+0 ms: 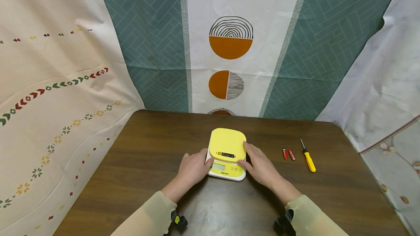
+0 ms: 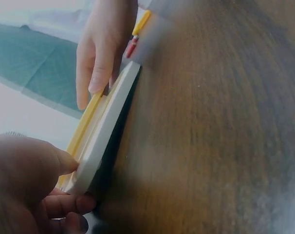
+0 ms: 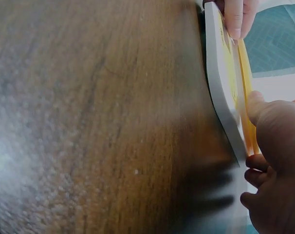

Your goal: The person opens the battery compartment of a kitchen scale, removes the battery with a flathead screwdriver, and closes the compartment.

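Observation:
A yellow and white kitchen scale [image 1: 227, 143] with a small display sits at the middle of the table, and a dark shadow runs under its near edge. My left hand [image 1: 194, 167] grips its left side, the thumb over the front panel and the fingers [image 2: 69, 204] curled at the lower edge. On the opposite side my right hand [image 1: 261, 166] holds the scale, its thumb [image 3: 257, 105] against the yellow platform and its fingertips at the white rim. Some right fingers are hidden behind the scale in the left wrist view.
Two red batteries [image 1: 291, 154] lie on the brown table [image 1: 157, 137] to the right of the scale. Beyond them lies a screwdriver [image 1: 309, 161] with a yellow handle. Patterned cloths [image 1: 154, 46] hang behind the table and along both sides.

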`<state>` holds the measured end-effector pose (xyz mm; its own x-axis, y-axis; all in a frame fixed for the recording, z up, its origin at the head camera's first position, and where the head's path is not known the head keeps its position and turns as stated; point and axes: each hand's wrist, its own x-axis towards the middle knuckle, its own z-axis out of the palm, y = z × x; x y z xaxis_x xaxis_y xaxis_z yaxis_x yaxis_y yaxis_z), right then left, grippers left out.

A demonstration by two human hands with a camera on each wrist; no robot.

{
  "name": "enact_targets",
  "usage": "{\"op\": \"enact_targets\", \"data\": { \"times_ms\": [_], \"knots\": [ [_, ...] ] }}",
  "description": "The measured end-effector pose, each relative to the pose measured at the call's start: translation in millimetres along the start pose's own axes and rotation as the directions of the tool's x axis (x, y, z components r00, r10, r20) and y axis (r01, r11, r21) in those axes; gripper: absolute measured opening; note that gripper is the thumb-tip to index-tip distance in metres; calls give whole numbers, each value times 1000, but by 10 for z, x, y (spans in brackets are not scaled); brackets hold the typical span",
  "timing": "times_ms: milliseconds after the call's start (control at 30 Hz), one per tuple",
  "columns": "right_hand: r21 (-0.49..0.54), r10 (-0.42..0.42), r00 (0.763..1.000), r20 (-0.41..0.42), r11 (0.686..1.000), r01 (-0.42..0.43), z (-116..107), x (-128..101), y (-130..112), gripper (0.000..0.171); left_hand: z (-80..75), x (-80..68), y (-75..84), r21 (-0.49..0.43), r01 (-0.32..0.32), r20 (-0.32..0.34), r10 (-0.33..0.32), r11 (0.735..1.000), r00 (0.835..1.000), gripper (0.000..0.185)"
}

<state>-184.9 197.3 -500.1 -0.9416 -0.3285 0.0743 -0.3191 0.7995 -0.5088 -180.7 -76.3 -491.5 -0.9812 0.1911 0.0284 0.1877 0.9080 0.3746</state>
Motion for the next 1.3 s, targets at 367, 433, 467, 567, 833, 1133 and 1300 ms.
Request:
{"op": "enact_targets", "data": {
  "times_ms": [367, 433, 467, 567, 833, 1133, 1300],
  "knots": [
    [-40, 9, 1000, 8, 999, -9, -11, 5, 14, 91, 2, -2, -7, 22, -33, -5, 33, 999, 999, 43],
    [-55, 17, 1000, 0, 998, -17, -11, -6, 19, 92, 20, -9, -29, 83, -50, -13, 51, 995, 999, 46],
    [-65, 16, 1000, -7, 998, -16, -12, -15, 20, 93, 25, -16, -41, 121, -55, -20, 58, 991, 998, 49],
    [-114, 16, 1000, -24, 993, -18, -14, -60, 22, 93, 30, -44, -78, 226, -78, -48, 91, 971, 995, 53],
    [-208, -13, 1000, -17, 978, 9, -4, -153, 24, 84, 3, -89, -114, 207, -114, -50, 127, 972, 991, 49],
    [-187, -28, 999, -21, 982, 24, 17, -139, 22, 81, 18, -91, -115, 156, -122, -34, 128, 980, 991, 55],
    [-192, -49, 998, -38, 981, 41, 34, -129, 20, 74, 19, -104, -120, 145, -115, -20, 119, 983, 993, 58]
  ]
}}
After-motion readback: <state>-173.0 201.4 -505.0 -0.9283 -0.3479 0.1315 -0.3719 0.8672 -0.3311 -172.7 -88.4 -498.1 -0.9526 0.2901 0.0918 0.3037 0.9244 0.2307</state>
